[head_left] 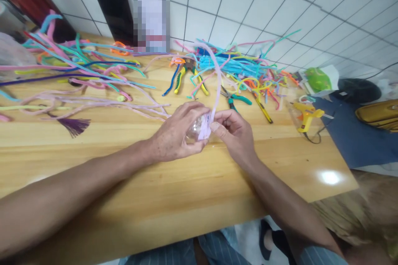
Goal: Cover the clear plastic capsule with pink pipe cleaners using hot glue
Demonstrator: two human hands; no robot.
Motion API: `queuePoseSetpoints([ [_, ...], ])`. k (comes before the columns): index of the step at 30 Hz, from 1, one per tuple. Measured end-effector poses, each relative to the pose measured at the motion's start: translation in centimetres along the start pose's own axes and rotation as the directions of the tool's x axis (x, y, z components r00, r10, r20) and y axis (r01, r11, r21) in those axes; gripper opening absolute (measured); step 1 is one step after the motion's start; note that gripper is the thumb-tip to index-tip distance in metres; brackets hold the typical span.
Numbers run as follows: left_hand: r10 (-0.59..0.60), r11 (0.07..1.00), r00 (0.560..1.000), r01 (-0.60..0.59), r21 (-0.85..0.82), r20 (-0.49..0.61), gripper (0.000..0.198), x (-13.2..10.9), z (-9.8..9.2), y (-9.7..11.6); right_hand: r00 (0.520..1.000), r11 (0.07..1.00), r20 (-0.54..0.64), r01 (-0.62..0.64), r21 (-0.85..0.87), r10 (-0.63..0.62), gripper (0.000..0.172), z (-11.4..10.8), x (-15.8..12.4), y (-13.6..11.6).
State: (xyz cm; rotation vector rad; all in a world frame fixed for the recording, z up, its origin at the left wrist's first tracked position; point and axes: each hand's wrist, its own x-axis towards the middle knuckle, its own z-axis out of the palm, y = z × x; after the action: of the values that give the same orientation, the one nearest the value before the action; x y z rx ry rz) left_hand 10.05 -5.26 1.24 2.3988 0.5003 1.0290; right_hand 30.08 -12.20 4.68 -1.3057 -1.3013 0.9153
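Observation:
Just above the wooden table, my left hand (172, 132) is wrapped round a small clear, shiny object (193, 129) that looks like plastic; its full shape is hidden by my fingers. Lilac pipe cleaner (204, 127) lies in bands around its right end. From there a loose length of the lilac pipe cleaner (218, 83) arcs upward and back to the left. My right hand (238, 134) is closed at the right end of the bands, with thumb and fingers pinching the lilac pipe cleaner where it leaves the object.
Many coloured pipe cleaners (93, 66) spread over the left of the table (149, 190). A blue bundle (224, 65) lies at the back. Yellow-green pliers (178, 81), teal-handled pliers (241, 99), a yellow cutter (263, 109) and a glue gun (307, 116) lie beyond my hands. A person's leg (348, 203) shows at right.

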Motion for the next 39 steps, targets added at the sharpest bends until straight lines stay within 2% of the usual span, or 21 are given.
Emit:
queuePoseSetpoints([
  [10, -0.002, 1.000, 0.999, 0.002, 0.016, 0.035, 0.075, 0.0, 0.0, 0.2, 0.993, 0.987, 0.004, -0.119, 0.108, 0.119, 0.032, -0.1, 1.0, -0.4],
  [21, 0.006, 1.000, 1.000, -0.006, 0.012, 0.031, 0.077, -0.1, 0.1, 0.1, 0.992, 0.985, -0.008, -0.122, 0.126, 0.124, 0.035, 0.1, 1.0, 0.0],
  [27, 0.004, 1.000, 1.000, -0.004, -0.003, 0.025, 0.078, -0.2, 0.1, 0.1, 0.996, 0.993, -0.021, -0.090, 0.074, 0.091, 0.034, 0.2, 1.0, 0.3],
  [32, 0.001, 1.000, 1.000, -0.001, -0.011, 0.024, 0.079, -0.2, 0.2, 0.0, 0.996, 1.000, -0.083, 0.012, -0.027, -0.015, 0.029, 0.4, 0.9, 1.1],
  [39, 0.051, 0.997, 0.997, -0.047, -0.068, 0.065, 0.075, -0.1, -0.6, -0.5, 0.998, 0.983, -0.033, -0.037, 0.181, 0.044, 0.029, 1.0, 0.7, 1.5],
])
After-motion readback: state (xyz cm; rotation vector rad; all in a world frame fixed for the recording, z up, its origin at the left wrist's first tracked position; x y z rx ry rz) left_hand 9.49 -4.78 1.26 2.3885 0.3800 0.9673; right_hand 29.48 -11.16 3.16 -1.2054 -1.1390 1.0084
